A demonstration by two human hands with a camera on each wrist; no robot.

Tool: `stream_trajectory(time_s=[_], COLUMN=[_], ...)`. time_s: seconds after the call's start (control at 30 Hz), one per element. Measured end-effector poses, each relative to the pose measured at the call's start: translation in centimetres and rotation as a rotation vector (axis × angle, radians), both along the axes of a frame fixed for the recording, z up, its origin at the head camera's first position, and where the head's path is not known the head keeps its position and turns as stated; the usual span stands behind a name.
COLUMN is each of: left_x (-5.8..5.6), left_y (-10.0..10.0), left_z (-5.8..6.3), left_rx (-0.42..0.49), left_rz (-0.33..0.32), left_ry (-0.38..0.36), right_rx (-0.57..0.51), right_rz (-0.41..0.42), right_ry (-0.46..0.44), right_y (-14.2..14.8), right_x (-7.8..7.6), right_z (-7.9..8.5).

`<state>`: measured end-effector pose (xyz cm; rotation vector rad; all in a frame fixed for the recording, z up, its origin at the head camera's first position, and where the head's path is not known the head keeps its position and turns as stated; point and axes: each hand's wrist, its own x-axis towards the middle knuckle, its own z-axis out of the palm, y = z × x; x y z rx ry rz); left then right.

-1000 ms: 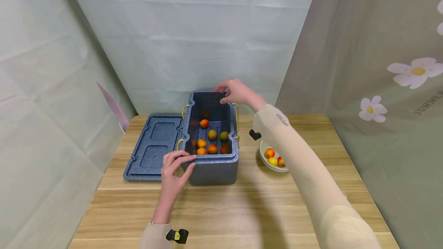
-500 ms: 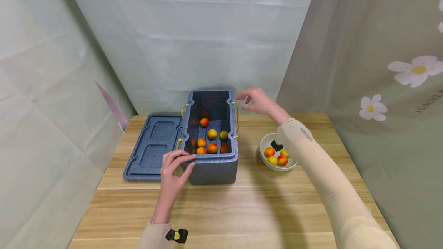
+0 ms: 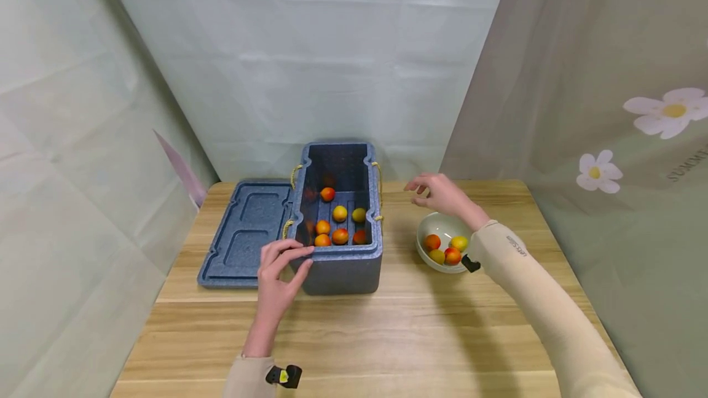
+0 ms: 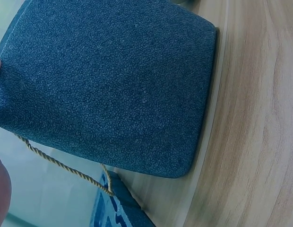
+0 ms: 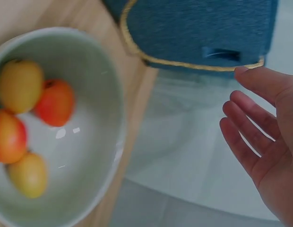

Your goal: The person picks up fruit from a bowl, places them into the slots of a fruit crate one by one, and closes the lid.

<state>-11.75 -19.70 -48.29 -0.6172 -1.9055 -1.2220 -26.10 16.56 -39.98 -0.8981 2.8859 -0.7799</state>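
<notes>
A blue speckled foam cooler box (image 3: 342,275) stands lidless at the table's middle. Several small red-orange and yellow fruits (image 3: 340,214) lie on its floor, mostly toward the near end. My left hand (image 3: 278,278) holds the near left corner of the box, fingers on the rim and thumb at the outer wall. To the right of the box, my right hand (image 3: 442,194) hovers near the far side of a white bowl (image 3: 423,250), fingers loosely bent and nothing in them. Several more fruits (image 5: 56,103) sit in that bowl, gathered to one side in the right wrist view.
The box lid (image 3: 247,250) lies flat on the wooden table (image 3: 354,343), left of the box. Yellow rope handles (image 3: 380,195) hang along the box's sides. A pale fabric wall (image 3: 310,66) closes off the back, with more fabric on both sides.
My right hand has moved away from over the box's far end, rightward and nearer to me, uncovering more of the bowl. The left hand stays at the box's corner.
</notes>
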Motion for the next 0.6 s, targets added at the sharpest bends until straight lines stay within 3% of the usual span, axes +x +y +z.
stream_trajectory(time_s=[0.27,0.43,0.6], left_x=[-0.1,-0.1,-0.1], left_y=[-0.2,-0.3,-0.3], left_z=[-0.1,-0.2,-0.2], left_rx=[-0.009,-0.01,-0.012], left_rz=[-0.007,-0.011,-0.011], left_ry=[0.002,-0.001,-0.01], right_rx=[0.055,0.1,0.155], right_rz=[0.04,0.061,0.075], right_ry=[-0.023,-0.073,-0.066], right_y=[2.1,3.0,3.7], right_x=[1.3,2.0,2.2], right_z=[-3.2,-4.8,-6.0])
